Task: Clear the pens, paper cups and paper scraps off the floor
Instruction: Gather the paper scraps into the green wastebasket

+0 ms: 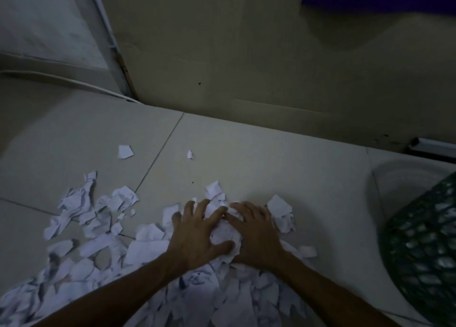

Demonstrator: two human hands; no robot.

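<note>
Torn white paper scraps (81,252) lie strewn over the pale tiled floor, thickest at the bottom left and bottom centre. My left hand (197,235) and my right hand (256,233) rest side by side on a bunch of scraps (225,236) at the centre. Their fingers are spread and curled around the bunch, pressing it between them. Two small scraps (125,151) lie apart, farther out on the tiles. No pens or paper cups are in view.
A dark green mesh wastebasket (424,252) stands at the right edge, close to my right arm. A beige wall (246,55) runs behind the floor, with a door frame (116,55) at the left. The scene is dim.
</note>
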